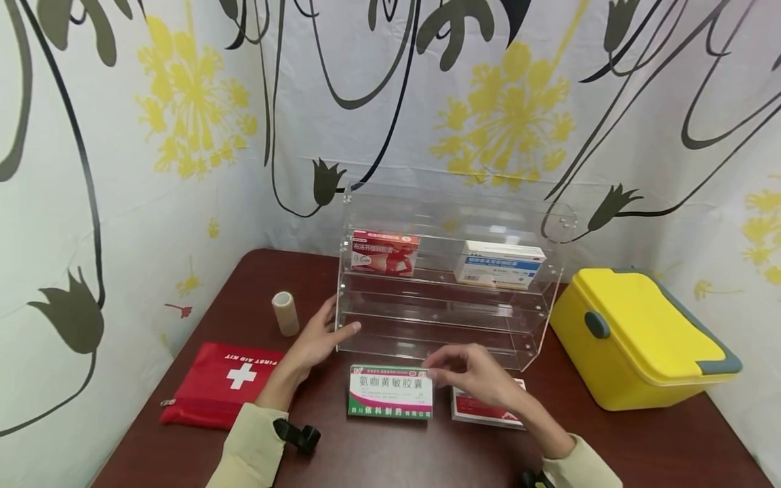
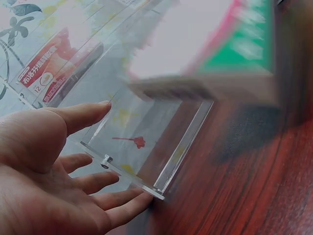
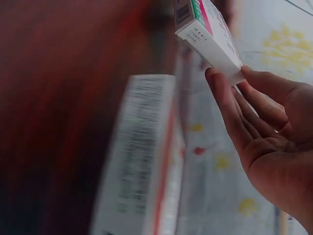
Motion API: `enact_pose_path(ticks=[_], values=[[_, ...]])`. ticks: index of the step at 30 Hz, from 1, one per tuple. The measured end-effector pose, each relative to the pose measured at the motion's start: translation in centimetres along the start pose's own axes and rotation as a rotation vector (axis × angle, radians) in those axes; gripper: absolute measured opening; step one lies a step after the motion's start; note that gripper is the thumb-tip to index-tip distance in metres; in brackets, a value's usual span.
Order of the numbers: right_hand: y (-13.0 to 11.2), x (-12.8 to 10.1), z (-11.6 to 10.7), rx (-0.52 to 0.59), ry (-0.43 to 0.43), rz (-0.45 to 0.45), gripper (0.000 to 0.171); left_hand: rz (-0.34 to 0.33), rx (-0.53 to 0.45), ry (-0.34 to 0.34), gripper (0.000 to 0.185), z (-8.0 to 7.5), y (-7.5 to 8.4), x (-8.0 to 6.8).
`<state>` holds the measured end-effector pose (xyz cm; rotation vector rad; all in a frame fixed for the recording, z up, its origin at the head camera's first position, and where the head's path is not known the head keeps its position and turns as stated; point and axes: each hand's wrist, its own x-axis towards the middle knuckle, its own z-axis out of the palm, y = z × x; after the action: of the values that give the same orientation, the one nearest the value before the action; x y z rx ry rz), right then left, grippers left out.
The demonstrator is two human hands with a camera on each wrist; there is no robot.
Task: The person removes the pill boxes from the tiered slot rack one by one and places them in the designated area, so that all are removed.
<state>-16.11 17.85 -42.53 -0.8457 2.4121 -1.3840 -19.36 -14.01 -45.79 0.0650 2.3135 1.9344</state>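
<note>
My right hand (image 1: 472,373) pinches a white, green and pink medicine box (image 1: 390,393) by its right end, between thumb and fingertips. The box is tilted up, its printed front towards me; in the right wrist view the medicine box (image 3: 215,36) hangs from the fingertips. My left hand (image 1: 317,342) is at the left side panel of a clear acrylic rack (image 1: 421,332). Its thumb points across the front, while the other fingers (image 2: 129,203) extend along the panel's outer side and touch its edge. Partly behind my right hand lies a red and white medicine box (image 1: 482,410).
On the rack's upper tier stand a red medicine box (image 1: 384,254) and a white and blue one (image 1: 500,264). A yellow lidded case (image 1: 647,339) is at the right. To the left are a red first aid pouch (image 1: 213,386) and a small pale cylinder (image 1: 285,314).
</note>
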Motion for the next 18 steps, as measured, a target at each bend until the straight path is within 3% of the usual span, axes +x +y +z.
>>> enact_pose_path(ticks=[7,18], values=[[1.8,0.6,1.6,-0.037,0.032,0.063,0.011,-0.025,0.016,-0.007,0.082,0.2,-0.1,0.0],[1.9,1.5,3.3,-0.414,0.188,-0.002,0.008,-0.031,0.001,-0.014,0.086,0.0,0.1,-0.2]])
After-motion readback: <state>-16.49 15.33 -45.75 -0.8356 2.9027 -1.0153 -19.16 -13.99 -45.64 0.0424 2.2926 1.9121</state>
